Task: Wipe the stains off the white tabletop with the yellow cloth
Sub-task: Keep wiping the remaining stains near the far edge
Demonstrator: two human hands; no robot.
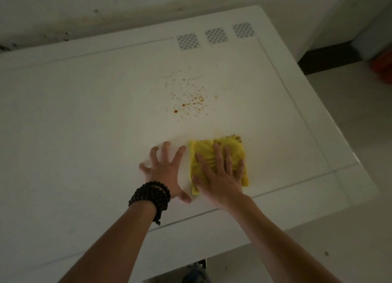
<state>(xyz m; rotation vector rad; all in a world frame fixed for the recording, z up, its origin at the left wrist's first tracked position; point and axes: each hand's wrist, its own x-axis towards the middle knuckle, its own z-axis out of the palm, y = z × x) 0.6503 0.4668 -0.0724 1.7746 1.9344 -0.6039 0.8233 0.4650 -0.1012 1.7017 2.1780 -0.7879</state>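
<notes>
Both hands are down on the white tabletop (84, 117), side by side near its front edge. Right hand (218, 172) lies flat and spread on the yellow cloth (216, 147), palm down, fingers fanned across the fabric and not curled around it — pressing, not grasping. That cloth is folded into a rough square, bunched into wrinkles under the fingers, with darker brownish soiling along its far edge. Left hand (164, 170) sits just beside the cloth's left edge, fingers splayed wide and open, planted on bare tabletop, holding nothing; its thumb points toward the cloth's near corner. A beaded bracelet (151, 198) of dark beads wraps that wrist in several loops.

Beyond the hands, apart from the cloth, a scatter of orange-red stains (188, 100) speckles the middle of the surface — fine dots, with a larger drop at the cluster's near left. Farther back, three grey checkered squares (216, 36) sit in a row near the table's far edge. A thin inset line runs around the top. Pale floor shows off to the right, along with something blurry and orange.
</notes>
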